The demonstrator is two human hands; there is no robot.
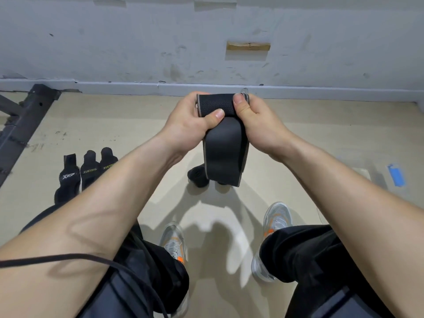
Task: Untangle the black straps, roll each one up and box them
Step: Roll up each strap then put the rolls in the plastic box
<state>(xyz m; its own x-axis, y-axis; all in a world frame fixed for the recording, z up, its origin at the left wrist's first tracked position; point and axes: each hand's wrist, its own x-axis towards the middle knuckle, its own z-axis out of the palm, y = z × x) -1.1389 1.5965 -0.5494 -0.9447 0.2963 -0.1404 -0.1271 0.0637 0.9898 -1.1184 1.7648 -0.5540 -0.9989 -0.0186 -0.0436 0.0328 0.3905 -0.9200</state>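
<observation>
A wide black strap (223, 148) with grey edges hangs between both hands, held out in front of me above the floor. My left hand (190, 120) grips its top end from the left, thumb pressed on the textured part. My right hand (254, 120) pinches the same end from the right, thumb on top. The strap's loose tail drops down to about knee height. Behind the tail, another black strap bundle (198, 176) lies on the floor. No box is in view.
Three black straps (86, 172) with white and green lettering lie side by side on the beige floor at the left. A dark metal frame (25, 120) runs along the far left. Blue tape (396, 175) marks the floor at right. My shoes and knees are below.
</observation>
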